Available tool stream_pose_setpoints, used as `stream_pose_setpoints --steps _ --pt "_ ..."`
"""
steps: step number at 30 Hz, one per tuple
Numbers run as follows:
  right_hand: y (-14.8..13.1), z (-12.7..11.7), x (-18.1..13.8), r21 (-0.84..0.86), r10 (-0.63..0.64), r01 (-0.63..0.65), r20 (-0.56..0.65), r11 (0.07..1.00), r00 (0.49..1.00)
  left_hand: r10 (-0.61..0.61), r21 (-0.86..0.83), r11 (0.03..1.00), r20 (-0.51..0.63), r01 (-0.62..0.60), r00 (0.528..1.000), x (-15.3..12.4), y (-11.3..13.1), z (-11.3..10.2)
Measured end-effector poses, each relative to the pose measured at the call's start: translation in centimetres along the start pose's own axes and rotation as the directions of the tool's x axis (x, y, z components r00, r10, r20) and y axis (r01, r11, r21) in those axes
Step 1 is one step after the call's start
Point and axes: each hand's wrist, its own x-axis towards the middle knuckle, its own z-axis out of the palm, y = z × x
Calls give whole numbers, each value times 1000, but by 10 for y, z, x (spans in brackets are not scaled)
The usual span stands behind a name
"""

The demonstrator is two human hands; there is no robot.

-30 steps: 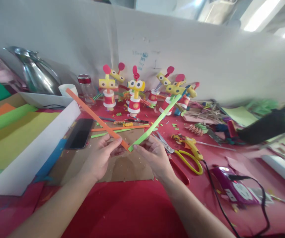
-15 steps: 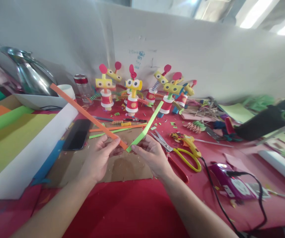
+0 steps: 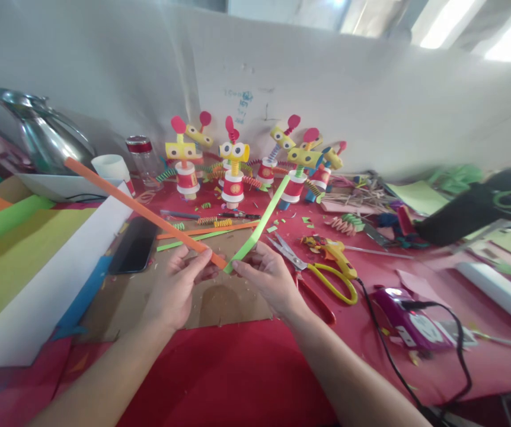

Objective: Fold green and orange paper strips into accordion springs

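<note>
Between finger and thumb, my left hand [image 3: 179, 283] pinches an orange paper strip [image 3: 135, 204], which slants up to the left. My right hand [image 3: 270, 276] is closed on a light green paper strip [image 3: 264, 222], bent partway and rising to the right. The two strips' lower ends meet in a V over a piece of brown cardboard [image 3: 238, 305]; whether they are glued there I cannot tell. Behind my hands lie another orange strip [image 3: 233, 227], a green strip [image 3: 171, 244] and small coiled paper springs [image 3: 222, 223].
Several paper-cup figures [image 3: 232, 188] stand along the wall. On the right are yellow-handled scissors [image 3: 333, 283], red-handled pliers [image 3: 315, 299], a yellow glue gun [image 3: 339, 258] with its cord and a purple box [image 3: 413, 317]. A phone [image 3: 133, 246] and a box of coloured paper [image 3: 28, 255] sit left.
The view has shifted slightly, so the background sits a little further left. Both hands keep their strips, and the orange strip's far end now reaches further left in view.
</note>
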Motion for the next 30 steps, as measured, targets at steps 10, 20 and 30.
stream_pose_setpoints --steps 10,20,30 --pt "-1 2 0 3 -16 16 -13 1000 1000 -115 117 988 86 104 990 -1 -3 -2" --pt "-4 6 -4 24 -15 15 -8 1000 1000 -66 168 984 46 57 997 -1 -5 -2" --pt "-2 8 -4 -28 44 -46 -96 999 994 -57 224 974 75 39 996 -3 -6 -1"
